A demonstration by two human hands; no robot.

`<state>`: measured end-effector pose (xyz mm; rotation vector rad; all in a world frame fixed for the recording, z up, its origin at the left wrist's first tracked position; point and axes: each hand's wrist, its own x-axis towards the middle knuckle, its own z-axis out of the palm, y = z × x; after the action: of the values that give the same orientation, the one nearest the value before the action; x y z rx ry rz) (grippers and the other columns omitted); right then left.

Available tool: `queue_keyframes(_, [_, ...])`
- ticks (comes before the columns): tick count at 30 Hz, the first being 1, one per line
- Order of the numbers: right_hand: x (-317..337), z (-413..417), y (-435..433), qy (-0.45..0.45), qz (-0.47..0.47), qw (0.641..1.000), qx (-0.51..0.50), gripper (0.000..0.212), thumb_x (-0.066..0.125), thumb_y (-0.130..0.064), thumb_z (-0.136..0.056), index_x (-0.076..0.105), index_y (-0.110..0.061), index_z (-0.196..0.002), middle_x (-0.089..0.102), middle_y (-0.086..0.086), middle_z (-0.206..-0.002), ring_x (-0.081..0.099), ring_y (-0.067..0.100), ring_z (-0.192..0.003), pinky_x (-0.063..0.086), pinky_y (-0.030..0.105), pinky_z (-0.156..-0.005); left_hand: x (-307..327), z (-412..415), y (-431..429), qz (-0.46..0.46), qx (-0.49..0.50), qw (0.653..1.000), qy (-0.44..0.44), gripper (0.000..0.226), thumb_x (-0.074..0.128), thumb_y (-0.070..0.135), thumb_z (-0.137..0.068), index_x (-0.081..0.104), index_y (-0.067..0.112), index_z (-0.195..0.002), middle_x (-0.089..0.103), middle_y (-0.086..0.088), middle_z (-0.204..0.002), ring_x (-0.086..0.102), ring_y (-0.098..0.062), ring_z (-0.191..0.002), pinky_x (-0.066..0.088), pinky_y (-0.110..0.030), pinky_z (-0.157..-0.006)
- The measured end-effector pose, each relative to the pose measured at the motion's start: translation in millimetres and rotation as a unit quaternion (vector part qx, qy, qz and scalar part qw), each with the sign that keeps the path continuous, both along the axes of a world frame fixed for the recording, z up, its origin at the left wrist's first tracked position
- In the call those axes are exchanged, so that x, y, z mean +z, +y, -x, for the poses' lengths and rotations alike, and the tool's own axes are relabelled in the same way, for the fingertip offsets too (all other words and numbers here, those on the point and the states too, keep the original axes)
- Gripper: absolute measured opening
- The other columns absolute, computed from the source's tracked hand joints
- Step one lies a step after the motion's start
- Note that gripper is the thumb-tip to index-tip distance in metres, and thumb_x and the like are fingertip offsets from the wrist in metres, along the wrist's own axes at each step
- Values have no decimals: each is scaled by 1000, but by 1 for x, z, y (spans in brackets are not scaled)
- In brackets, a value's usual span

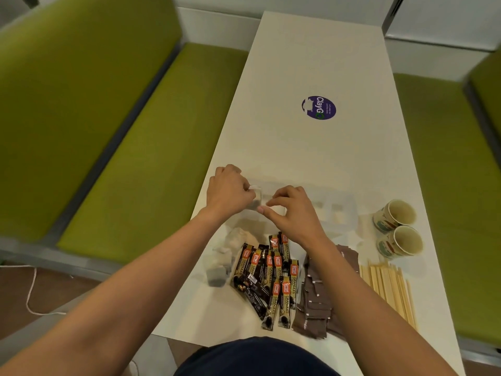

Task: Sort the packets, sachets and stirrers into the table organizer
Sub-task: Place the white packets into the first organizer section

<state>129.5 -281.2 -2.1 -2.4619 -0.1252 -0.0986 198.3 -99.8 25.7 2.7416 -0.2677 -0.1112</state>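
Here, both hands meet over the left end of the clear organizer [342, 216]: the left hand [230, 191] and right hand [294, 214] each pinch one small tea-bag sachet [256, 198] between curled fingers [277, 201]. Nearer the person on the white desk [311, 153] lie more tea bags [222, 260], black coffee sticks [272, 278], brown sugar sachets [317, 297] and wooden stirrers [390, 290], left to right.

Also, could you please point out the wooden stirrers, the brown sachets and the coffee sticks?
wooden stirrers [388, 289]: head view, middle of bundle.
brown sachets [316, 297]: head view, centre of pile.
coffee sticks [271, 275]: head view, middle of heap.
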Motion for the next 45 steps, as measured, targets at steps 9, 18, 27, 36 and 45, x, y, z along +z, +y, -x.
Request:
queue_keyframes(9, [1,0,-1,5,-2,1000,-6,41,73,-59,-85,80,-23,-102,61,-12,-107,46,11,-109,32,19,-86,-6,0,0,-47,-34,995,-76,23,69,30,-81,68,22,-103,55,1,-131,45,-24,-122,37,-36,-96])
queue_keyframes(18, [5,13,6,-110,33,993,-5,33,74,-49,-89,79,-19,-101,65,-4,-103,50,20,-105,45,35,-87,11,24,29,161,40,986,-32,20,68,17,-84,65,22,-103,57,-1,-123,48,-22,-119,36,-27,-92])
queue_keyframes(27, [-4,65,49,-51,-12,989,135,16,72,-26,-94,79,-21,-108,68,-4,-97,53,17,-92,45,31,-80,-8,137,100,306,116,944,44,18,76,19,-85,69,31,-96,67,13,-103,62,-6,-92,52,-33,-84])
queue_keyframes(36, [0,58,85,69,67,984,153,38,66,-45,-94,71,-24,-126,60,-1,-108,51,21,-107,44,40,-91,-42,182,105,288,63,953,67,19,79,41,-83,74,27,-95,66,11,-97,63,-8,-89,53,-30,-75])
queue_keyframes(45, [4,63,78,86,5,988,128,13,63,-33,-98,71,-24,-101,59,-9,-103,49,14,-103,38,30,-85,-29,187,115,338,75,936,62,4,75,26,-90,72,23,-89,68,16,-78,59,-6,-69,44,-25,-60])
